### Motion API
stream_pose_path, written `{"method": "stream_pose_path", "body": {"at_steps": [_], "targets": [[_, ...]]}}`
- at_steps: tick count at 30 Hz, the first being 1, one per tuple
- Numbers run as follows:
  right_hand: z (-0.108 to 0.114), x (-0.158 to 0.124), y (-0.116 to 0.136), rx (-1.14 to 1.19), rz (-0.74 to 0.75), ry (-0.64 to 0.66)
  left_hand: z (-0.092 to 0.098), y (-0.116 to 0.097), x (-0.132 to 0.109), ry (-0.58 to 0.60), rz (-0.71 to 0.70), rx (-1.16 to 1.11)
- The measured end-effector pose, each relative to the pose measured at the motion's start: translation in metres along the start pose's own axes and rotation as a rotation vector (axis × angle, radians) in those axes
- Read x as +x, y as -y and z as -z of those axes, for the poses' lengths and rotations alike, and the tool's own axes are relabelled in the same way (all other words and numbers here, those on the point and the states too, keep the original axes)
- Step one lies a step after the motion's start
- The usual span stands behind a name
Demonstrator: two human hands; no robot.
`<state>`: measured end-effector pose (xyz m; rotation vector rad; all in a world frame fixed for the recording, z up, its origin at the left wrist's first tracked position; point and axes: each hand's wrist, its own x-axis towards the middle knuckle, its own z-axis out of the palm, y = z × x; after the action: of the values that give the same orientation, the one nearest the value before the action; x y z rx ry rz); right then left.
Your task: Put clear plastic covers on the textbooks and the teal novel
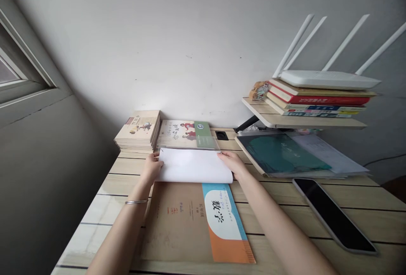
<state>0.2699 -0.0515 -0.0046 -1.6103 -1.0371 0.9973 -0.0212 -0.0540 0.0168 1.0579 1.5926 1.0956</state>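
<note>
Two bare arms (117, 232) are closest, with a thin silver bangle (136, 202) on the left one. The left hand (152, 166) pinches the left edge of some white paper (193, 165), and the right hand (233, 164) pinches the right edge, its thumb up by the far corner. So the paper sits right between the two hands, touching both, and neither hand is nearer. Its long side runs from left to right, from one hand to the other. The side close to the arms curls a bit. I can't tell if it is one sheet or more.

On the near side is a brown math book (180, 224) with a blue and orange strip. On the far side is a book with a green band (184, 134), and a pile of books (139, 131) is to its left. Out past the right arm lies a black phone (334, 215).
</note>
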Motion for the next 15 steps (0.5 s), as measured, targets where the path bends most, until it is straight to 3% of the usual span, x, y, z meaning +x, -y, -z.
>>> {"method": "stream_pose_path", "body": {"at_steps": [6, 15], "targets": [[-0.001, -0.003, -0.002, -0.008, 0.046, -0.023, 0.0, 0.009, 0.003, -0.019, -0.036, 0.009], [0.003, -0.021, -0.005, 0.252, 0.175, -0.031, 0.001, 0.01, -0.001, -0.019, -0.139, -0.067]]}}
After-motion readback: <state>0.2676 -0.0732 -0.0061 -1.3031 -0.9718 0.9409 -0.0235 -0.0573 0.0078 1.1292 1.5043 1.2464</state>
